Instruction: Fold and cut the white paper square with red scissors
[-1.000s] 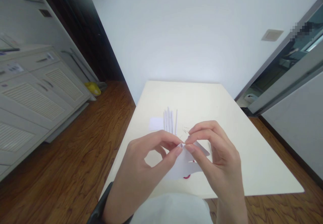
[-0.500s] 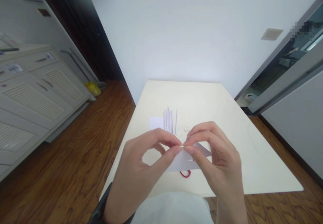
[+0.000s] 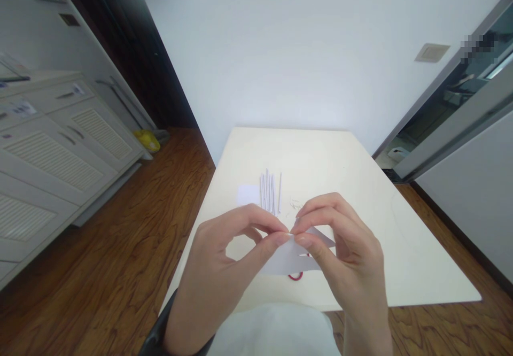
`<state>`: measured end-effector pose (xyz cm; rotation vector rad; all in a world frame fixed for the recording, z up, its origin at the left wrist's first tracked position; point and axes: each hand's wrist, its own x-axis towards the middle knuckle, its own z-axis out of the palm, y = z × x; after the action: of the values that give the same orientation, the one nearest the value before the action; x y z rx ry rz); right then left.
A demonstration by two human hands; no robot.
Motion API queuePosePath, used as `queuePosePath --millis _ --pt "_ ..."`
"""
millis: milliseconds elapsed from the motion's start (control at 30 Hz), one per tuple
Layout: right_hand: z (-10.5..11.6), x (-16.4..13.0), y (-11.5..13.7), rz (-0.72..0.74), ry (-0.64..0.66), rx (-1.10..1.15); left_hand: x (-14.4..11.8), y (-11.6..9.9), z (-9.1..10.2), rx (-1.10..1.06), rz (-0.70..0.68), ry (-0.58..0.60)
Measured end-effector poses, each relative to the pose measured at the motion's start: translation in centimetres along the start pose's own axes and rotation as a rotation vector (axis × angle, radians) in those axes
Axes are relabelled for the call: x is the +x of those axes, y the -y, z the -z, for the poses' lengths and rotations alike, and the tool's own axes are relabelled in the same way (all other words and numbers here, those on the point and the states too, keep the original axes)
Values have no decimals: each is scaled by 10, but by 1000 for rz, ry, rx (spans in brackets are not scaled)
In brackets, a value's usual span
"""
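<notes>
A: Starting nearest: how are the hands standing?

B: The left hand [image 3: 230, 265] and right hand [image 3: 347, 246] are sitting almost tip to tip, each clamping thumb and fingers on the upper edge of a white sheet [image 3: 282, 260].

A: And the sheet's position?

B: It is hanging from the fingertips over the near half of the bench [image 3: 401, 260], about midway between the side edges. Contact with the top: cannot tell.

A: Why so fine a grip?

B: My reading: thin paper is calling for tips, and the close-set pinches are probably controlling the short stretch between them.

A: Below it?

B: A red loop [image 3: 295, 277] is showing past the sheet's lower border, toward the near edge; the sheet is hiding the rest.

A: Farther off?

B: Thin scraps [image 3: 295, 204] are lying just beyond the right fingertips. Slender white sticks [image 3: 267, 193] are pointing at the far edge, presumably lined up for tidiness; a lone stick [image 3: 280, 190] is lying just to their right. A white paper piece [image 3: 248, 194] is resting on their left, toward the left edge.
</notes>
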<state>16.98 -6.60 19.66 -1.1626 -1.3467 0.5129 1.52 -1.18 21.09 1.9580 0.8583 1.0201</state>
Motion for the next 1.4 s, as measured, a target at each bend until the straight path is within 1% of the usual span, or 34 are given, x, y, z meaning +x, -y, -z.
queuePosePath --millis 200,500,667,967,1400 --pt "2 -1 1 11 27 -38 -2 0 0 -2 13 -19" --pt "2 0 2 34 -2 -13 1 -1 -2 -18 8 -20" --pt "2 0 3 29 -7 -15 -1 -2 0 -15 20 3" --pt "0 2 2 18 -11 -9 0 -1 -1 -58 -22 11" --pt "-2 0 2 -8 -28 -6 3 3 -3 -104 37 13"
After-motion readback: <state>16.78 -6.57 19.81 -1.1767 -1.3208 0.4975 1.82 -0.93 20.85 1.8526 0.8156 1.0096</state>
